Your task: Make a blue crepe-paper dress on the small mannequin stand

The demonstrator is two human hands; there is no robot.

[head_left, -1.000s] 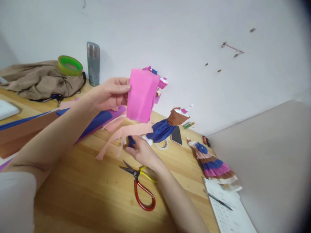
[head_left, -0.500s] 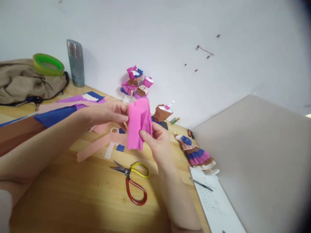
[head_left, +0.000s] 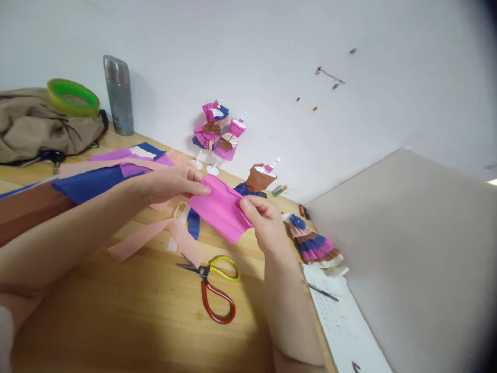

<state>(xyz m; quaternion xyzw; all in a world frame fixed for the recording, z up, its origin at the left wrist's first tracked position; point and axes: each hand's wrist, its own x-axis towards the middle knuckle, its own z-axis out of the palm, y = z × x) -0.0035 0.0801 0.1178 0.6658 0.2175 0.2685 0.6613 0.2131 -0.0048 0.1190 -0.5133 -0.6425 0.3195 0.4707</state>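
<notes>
A piece of bright pink crepe paper [head_left: 221,210] is stretched between my two hands above the table. My left hand [head_left: 180,182] pinches its upper left corner, thumb on top. At the right edge, my right hand [head_left: 262,215] grips it between thumb and fingers. Beneath lie a peach paper strip [head_left: 180,235] and a dark blue paper piece [head_left: 193,224], partly covered. Scissors [head_left: 204,272] with one yellow and one red handle rest on the wood, blades apart, just below the pink paper.
Paper sheets [head_left: 89,185] in several colours lie at left. Behind stand small paper-dressed figures [head_left: 213,129] and a brown paper figure [head_left: 261,177]. A steel bottle [head_left: 118,96], green tape roll [head_left: 73,98] on a brown bag [head_left: 42,124], layered paper dress [head_left: 314,243] and notebook [head_left: 341,321] surround the workspace.
The pink paper has turned from upright to a slant and is spread wider. My right hand has shifted slightly right. The peach strip's right end now hangs lower, near the scissors.
</notes>
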